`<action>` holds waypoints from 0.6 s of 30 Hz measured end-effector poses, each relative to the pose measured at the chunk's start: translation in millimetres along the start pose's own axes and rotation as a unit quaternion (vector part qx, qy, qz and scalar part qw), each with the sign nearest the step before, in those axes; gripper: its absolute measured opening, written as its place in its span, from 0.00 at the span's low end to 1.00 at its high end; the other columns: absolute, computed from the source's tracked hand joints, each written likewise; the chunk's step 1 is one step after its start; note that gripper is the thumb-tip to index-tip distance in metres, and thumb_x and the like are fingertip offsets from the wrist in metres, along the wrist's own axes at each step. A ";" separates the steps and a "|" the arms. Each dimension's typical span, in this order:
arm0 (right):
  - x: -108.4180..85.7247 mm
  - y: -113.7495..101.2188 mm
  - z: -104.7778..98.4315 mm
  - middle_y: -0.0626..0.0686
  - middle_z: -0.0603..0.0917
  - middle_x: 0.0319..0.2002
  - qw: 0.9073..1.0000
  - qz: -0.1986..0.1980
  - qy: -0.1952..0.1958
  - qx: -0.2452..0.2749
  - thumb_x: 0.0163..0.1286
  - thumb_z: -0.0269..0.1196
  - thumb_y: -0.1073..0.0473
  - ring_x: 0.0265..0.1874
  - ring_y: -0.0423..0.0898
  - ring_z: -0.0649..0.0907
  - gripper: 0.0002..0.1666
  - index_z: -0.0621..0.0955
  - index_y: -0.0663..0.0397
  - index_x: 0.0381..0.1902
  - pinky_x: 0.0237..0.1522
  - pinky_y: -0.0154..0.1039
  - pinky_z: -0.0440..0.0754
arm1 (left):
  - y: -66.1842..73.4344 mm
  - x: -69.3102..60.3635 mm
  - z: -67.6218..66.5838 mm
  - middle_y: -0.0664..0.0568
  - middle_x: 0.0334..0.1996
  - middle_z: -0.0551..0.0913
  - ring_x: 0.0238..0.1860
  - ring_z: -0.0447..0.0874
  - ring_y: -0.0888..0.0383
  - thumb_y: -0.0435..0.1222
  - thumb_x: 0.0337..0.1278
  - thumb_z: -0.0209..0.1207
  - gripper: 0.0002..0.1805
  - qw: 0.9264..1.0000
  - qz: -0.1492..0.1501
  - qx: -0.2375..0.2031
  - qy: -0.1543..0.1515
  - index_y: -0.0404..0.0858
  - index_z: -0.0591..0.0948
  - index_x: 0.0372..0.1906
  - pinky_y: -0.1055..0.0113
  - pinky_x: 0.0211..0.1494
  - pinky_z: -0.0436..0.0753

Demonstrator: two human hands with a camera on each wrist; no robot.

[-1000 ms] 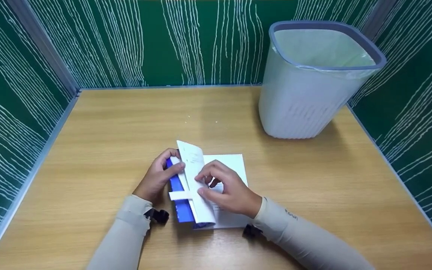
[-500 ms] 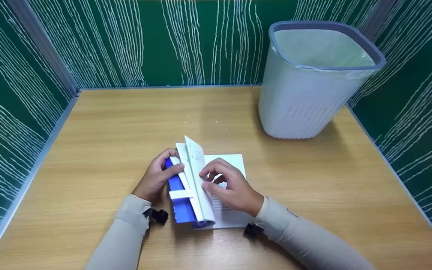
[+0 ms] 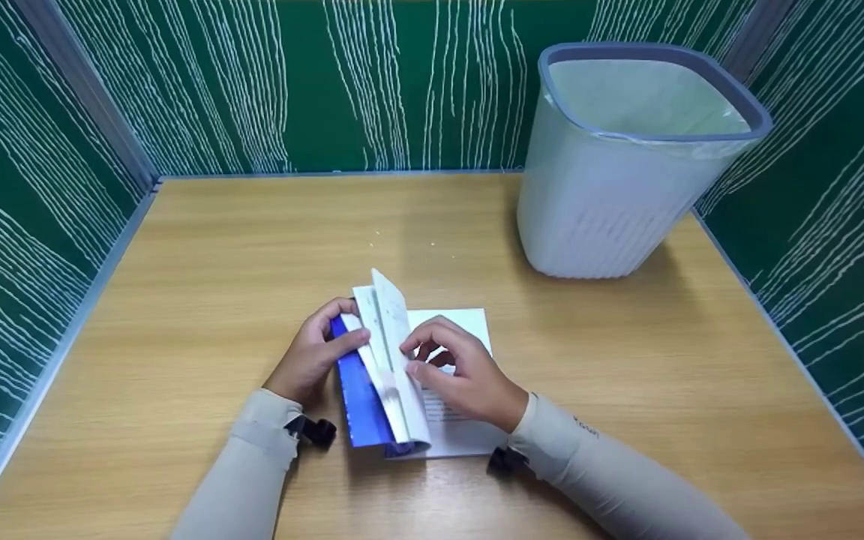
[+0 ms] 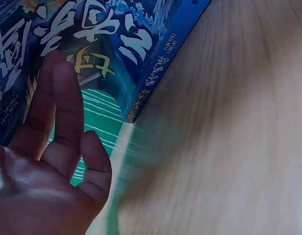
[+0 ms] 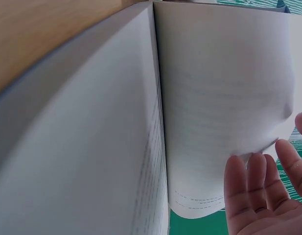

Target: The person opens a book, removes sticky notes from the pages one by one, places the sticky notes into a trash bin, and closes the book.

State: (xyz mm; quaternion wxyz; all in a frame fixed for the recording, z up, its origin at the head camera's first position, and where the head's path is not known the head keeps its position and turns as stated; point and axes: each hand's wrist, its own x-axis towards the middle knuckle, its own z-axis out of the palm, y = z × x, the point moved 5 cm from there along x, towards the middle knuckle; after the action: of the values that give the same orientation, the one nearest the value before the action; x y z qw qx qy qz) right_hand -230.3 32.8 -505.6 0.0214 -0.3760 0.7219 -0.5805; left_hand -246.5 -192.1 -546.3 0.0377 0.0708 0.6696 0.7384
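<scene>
An open book [image 3: 364, 401] with a blue cover and white pages stands partly raised on the table. My left hand [image 3: 319, 349] grips its left side, thumb over the page edges and fingers behind. In the left wrist view, the fingers of the left hand [image 4: 58, 142] lie against the illustrated cover [image 4: 87, 29], which bears white characters. My right hand [image 3: 462, 371] pinches a raised page [image 3: 394, 315] between thumb and forefinger. The right wrist view shows the right hand [image 5: 261, 196] with its fingers at the curved page [image 5: 224, 88]. Right-hand pages [image 3: 458, 431] lie flat.
A tall pale bin [image 3: 597, 202] with a grey rim and a liner stands at the back right. Tiny white specks [image 3: 433, 244] lie on the wooden table [image 3: 252, 247]. Green panels with white lines [image 3: 312, 97] enclose the back and sides.
The right hand has shifted slightly right with the raised page, and the pages have fanned apart. A white strip that stuck out left over the blue cover no longer shows there.
</scene>
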 end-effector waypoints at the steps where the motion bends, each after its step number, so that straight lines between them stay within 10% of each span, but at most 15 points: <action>1: 0.1 0.1 -0.1 0.48 0.83 0.48 1.000 0.000 0.000 0.001 0.72 0.66 0.61 0.43 0.48 0.82 0.10 0.84 0.45 0.50 0.40 0.44 0.87 | 0.2 -0.1 0.0 0.44 0.56 0.78 0.58 0.77 0.49 0.38 0.61 0.70 0.21 1.000 -0.001 0.000 0.002 0.38 0.76 0.55 0.66 0.57 0.82; 11: 3.1 5.9 -13.7 0.55 0.82 0.49 0.996 0.056 0.027 0.062 0.75 0.62 0.65 0.44 0.51 0.82 0.09 0.82 0.55 0.50 0.40 0.41 0.86 | 0.4 -1.1 -2.8 0.41 0.63 0.77 0.59 0.80 0.46 0.30 0.60 0.67 0.31 1.000 -0.006 -0.023 0.012 0.40 0.71 0.68 0.63 0.56 0.84; 18: -9.3 21.7 -53.9 0.59 0.81 0.50 0.973 0.157 0.090 0.141 0.76 0.56 0.65 0.40 0.49 0.84 0.13 0.78 0.62 0.56 0.40 0.43 0.86 | 2.5 -2.2 -7.3 0.46 0.71 0.70 0.63 0.76 0.47 0.25 0.60 0.55 0.44 0.999 0.006 -0.037 0.021 0.54 0.62 0.80 0.66 0.60 0.79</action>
State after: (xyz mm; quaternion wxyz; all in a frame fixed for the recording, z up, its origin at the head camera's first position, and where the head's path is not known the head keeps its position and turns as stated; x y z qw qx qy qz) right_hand -260.1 83.3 -510.4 0.1001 -0.1969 0.6822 -0.6970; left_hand -245.4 -199.9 -544.6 0.0218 0.0579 0.6422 0.7640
